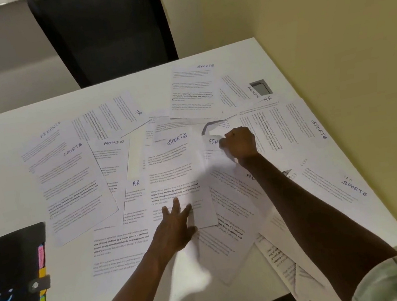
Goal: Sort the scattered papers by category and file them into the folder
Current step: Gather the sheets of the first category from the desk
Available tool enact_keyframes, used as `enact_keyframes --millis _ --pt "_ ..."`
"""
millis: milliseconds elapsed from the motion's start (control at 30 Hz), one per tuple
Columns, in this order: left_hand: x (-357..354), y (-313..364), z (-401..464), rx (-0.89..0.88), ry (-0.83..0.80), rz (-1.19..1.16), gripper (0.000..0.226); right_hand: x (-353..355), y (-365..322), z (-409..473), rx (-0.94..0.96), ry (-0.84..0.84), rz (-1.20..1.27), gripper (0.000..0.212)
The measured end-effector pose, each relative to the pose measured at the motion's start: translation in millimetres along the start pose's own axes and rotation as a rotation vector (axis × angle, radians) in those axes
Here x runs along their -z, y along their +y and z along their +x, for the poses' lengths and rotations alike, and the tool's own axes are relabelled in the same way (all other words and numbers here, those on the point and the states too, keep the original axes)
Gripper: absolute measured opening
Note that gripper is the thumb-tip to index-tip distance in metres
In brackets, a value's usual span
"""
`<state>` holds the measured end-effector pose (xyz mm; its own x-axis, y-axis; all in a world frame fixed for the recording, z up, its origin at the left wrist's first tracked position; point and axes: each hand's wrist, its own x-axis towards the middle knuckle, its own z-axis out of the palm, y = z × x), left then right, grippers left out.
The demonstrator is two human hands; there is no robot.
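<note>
Left hand [177, 223] rests flat, fingers spread, on a SPORTS sheet [178, 176] lying lengthwise away from the person; right hand [238, 143] pinches a FINANCE sheet [213, 148].

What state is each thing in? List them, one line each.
Folder: closed, strap fastened, on the table's near left corner.
Sports sheet: flat, left hand pressing it.
Finance sheet: top edge gripped by right hand.
Other papers: scattered, overlapping.

right hand [238, 144] pinches finance sheet [213, 148]; left hand [175, 226] presses sports sheet [174, 169].
</note>
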<state>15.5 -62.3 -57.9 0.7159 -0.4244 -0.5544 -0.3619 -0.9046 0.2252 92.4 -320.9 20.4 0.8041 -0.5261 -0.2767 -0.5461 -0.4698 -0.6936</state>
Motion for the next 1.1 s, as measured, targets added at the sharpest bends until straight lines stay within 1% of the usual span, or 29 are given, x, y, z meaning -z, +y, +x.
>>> enact_keyframes --millis 100,133,267,467,567,667,767,900,1000,1100 --pt "5 -2 -3 -0.006 -0.035 0.028 0.077 23 -20 -6 0.019 0.063 -0.050 0.013" --pt "7 -2 -4 -0.009 -0.041 0.037 0.078 31 -26 -9 0.018 0.108 -0.029 0.012" --pt "22 -1 -7 -0.006 -0.033 0.026 0.078 62 -47 -23 0.045 0.215 -0.068 0.029" --pt "61 3 -7 -0.036 0.022 -0.057 0.076 106 -69 -42 0.161 0.325 -0.183 0.031" --pt "90 10 -5 -0.066 0.078 -0.152 0.078 121 -78 -51 0.237 0.385 -0.196 0.026" --pt "117 22 -10 -0.087 0.166 -0.310 0.077 138 -86 -60 0.342 0.416 -0.160 0.022" --pt "143 34 -17 -0.106 0.306 -0.497 0.076 157 -98 -71 0.464 0.345 -0.102 0.015" --pt "185 50 -25 -0.120 0.473 -0.782 0.084 182 -117 -88 0.575 0.144 -0.033 0.007" --pt "213 57 -28 -0.136 0.494 -0.979 0.094 194 -129 -102 0.632 -0.001 0.045 0.007" --pt "231 55 -35 -0.156 0.505 -1.031 0.099 200 -135 -110 0.654 -0.114 0.176 0.009"
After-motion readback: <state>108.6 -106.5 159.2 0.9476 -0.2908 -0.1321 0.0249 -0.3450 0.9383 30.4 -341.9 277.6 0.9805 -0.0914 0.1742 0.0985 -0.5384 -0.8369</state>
